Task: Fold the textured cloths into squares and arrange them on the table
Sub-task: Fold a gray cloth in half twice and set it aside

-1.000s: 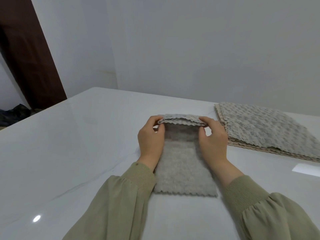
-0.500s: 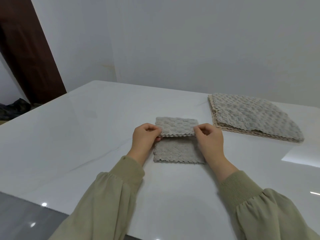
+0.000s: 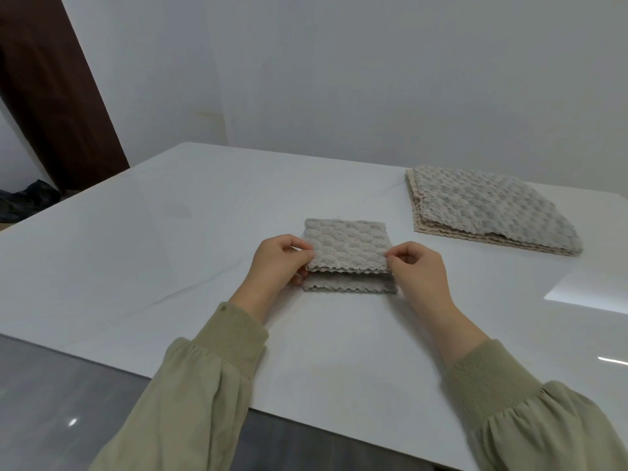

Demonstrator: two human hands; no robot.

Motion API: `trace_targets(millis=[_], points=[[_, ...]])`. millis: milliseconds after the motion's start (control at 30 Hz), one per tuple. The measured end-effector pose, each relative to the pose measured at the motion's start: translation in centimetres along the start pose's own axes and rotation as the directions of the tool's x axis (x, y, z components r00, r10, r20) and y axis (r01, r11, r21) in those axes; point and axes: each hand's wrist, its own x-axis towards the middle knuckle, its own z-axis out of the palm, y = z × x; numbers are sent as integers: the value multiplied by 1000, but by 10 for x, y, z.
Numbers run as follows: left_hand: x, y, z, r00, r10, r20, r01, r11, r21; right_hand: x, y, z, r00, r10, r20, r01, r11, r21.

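Observation:
A grey textured cloth [image 3: 346, 244] lies folded on the white table [image 3: 170, 232], its upper layer drawn toward me and stopping just short of the lower layer's scalloped near edge. My left hand [image 3: 277, 263] pinches the upper layer's near left corner. My right hand [image 3: 416, 270] pinches its near right corner. Both corners are held slightly above the lower layer.
A stack of unfolded textured cloths [image 3: 489, 209], grey on top and beige beneath, lies at the table's back right. The table's near edge [image 3: 204, 392] runs diagonally under my sleeves. A dark brown door [image 3: 51, 79] stands at the left, with a dark bundle [image 3: 23, 202] on the floor.
Both hands have pulled the cloth's far end over toward me, folding it in half. The fold now nearly covers the lower layer. The camera view has pulled back.

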Motion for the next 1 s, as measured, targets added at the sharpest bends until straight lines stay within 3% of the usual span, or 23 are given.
trace_targets(millis=[167, 400, 667, 767, 833, 900, 1000], points=[[-2, 1, -1, 998, 38, 53, -45, 990, 134, 1, 0, 0, 997, 32, 74, -27, 997, -69], [0, -1, -1, 995, 31, 94, -49, 980, 193, 2, 2, -1, 994, 11, 104, 7, 985, -172], [3, -9, 1, 991, 104, 80, -128, 909, 397, -3, 0, 0, 989, 10, 150, 58, 894, -443], [5, -8, 1, 990, 106, 98, -136, 904, 405, 0, -11, 0, 981, -184, 66, 185, 760, -623], [5, -8, 0, 988, 109, 108, -145, 898, 416, 6, -26, 6, 928, -372, 27, 310, 728, -612], [6, -8, 0, 987, 116, 112, -154, 890, 429, 13, -45, 19, 892, -440, 106, 419, 713, -562], [6, -9, 0, 987, 119, 106, -154, 889, 432, 27, -43, 48, 891, -313, 329, 454, 606, -653]])
